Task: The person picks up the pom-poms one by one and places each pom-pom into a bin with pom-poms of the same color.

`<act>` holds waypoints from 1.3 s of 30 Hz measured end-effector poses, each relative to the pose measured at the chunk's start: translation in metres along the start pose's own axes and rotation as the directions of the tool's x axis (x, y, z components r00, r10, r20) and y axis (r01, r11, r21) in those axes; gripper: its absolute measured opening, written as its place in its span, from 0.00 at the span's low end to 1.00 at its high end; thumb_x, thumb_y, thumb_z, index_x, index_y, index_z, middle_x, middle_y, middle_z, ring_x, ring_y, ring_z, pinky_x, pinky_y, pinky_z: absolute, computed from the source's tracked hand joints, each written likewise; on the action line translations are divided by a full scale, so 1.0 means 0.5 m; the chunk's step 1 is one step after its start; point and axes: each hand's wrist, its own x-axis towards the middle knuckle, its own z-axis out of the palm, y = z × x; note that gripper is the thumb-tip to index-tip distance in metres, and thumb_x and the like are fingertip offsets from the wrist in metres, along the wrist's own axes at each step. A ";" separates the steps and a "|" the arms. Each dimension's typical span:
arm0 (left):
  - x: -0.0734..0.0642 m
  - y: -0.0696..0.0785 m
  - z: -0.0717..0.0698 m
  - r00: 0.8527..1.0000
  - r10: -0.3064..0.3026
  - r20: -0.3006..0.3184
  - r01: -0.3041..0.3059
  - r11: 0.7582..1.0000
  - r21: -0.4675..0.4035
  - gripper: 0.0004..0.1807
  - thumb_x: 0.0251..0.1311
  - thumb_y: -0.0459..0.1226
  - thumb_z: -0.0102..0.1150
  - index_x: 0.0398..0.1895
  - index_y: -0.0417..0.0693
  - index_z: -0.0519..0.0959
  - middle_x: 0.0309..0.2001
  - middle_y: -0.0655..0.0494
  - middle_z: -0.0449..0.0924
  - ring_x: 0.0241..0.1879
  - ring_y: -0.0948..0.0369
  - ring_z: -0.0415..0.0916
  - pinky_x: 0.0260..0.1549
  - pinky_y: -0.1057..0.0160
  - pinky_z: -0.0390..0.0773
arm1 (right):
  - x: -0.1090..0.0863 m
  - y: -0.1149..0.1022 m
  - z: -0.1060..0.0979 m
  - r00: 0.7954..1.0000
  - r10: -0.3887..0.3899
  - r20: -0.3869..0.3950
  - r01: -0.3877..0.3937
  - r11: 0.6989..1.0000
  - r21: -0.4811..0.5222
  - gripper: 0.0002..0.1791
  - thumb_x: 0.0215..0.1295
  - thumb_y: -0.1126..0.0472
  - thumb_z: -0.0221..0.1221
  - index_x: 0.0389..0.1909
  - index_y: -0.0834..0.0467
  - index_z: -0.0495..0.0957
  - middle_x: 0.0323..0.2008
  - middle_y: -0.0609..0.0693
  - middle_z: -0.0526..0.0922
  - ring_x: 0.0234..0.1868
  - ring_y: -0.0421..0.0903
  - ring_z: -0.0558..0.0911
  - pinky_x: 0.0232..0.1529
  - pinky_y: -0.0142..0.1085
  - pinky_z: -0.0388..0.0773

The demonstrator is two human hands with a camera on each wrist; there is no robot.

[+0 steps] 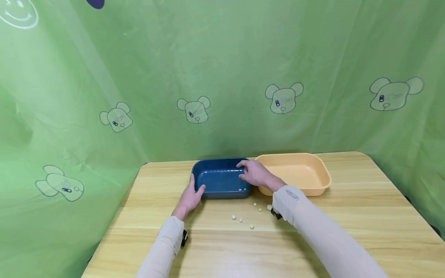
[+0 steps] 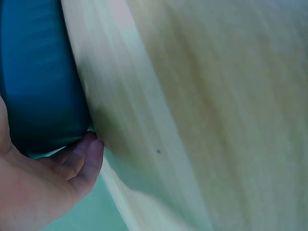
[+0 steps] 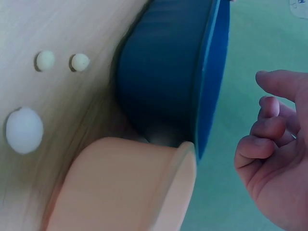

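Observation:
A dark blue rectangular tray (image 1: 222,178) stands at the back of the table. My left hand (image 1: 189,199) grips its left end, thumb over the near rim and fingers along the outer wall. In the left wrist view those fingers (image 2: 86,163) bend round the tray's lower corner. Above the tray's right end hovers my right hand (image 1: 255,173), its fingers loosely bent. The right wrist view shows nothing in this hand (image 3: 279,159), which is above the rim level. Small whitish bits (image 1: 242,189) lie inside the tray near its front right corner.
A peach-coloured tray (image 1: 326,179) stands right beside the blue one, under my right forearm. Several small white and pale yellow balls lie on the wooden table (image 1: 215,239) in front, including a white one (image 1: 233,217) and a yellow one (image 1: 252,226). A green curtain (image 1: 236,127) hangs behind.

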 end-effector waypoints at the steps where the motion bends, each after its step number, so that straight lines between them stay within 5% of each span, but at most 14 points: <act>1: 0.000 -0.001 0.001 1.000 0.000 0.000 0.000 1.000 0.002 0.45 0.67 0.58 0.42 0.75 0.48 0.34 0.73 0.42 0.46 0.69 0.46 0.50 0.66 0.49 0.51 | -0.007 -0.002 -0.004 1.000 -0.014 -0.003 0.014 1.000 -0.005 0.20 0.58 0.62 0.62 0.52 0.63 0.76 0.18 0.46 0.71 0.19 0.41 0.70 0.24 0.33 0.69; 10: 0.002 0.002 0.000 1.000 -0.002 -0.007 0.002 1.000 -0.001 0.44 0.68 0.54 0.44 0.75 0.48 0.35 0.73 0.43 0.45 0.69 0.46 0.49 0.66 0.48 0.51 | -0.097 -0.008 -0.029 0.998 -0.053 0.029 0.053 0.998 0.018 0.16 0.61 0.60 0.61 0.49 0.59 0.78 0.17 0.44 0.70 0.18 0.40 0.70 0.25 0.34 0.70; 24: 0.008 0.000 -0.003 1.000 -0.017 0.019 0.017 1.000 0.013 0.43 0.69 0.54 0.42 0.75 0.48 0.33 0.74 0.44 0.42 0.70 0.46 0.48 0.67 0.49 0.49 | -0.231 0.071 -0.054 0.999 -0.050 0.006 0.049 0.999 0.005 0.06 0.61 0.59 0.61 0.38 0.54 0.82 0.18 0.40 0.71 0.19 0.37 0.69 0.23 0.32 0.68; 39: 0.017 -0.002 -0.008 1.000 -0.010 0.029 0.009 1.000 0.012 0.44 0.68 0.55 0.42 0.75 0.48 0.31 0.74 0.45 0.42 0.70 0.46 0.48 0.67 0.50 0.49 | -0.275 0.142 -0.038 0.999 -0.034 -0.001 0.034 0.999 0.024 0.06 0.58 0.62 0.64 0.36 0.59 0.82 0.20 0.41 0.70 0.23 0.37 0.69 0.27 0.31 0.68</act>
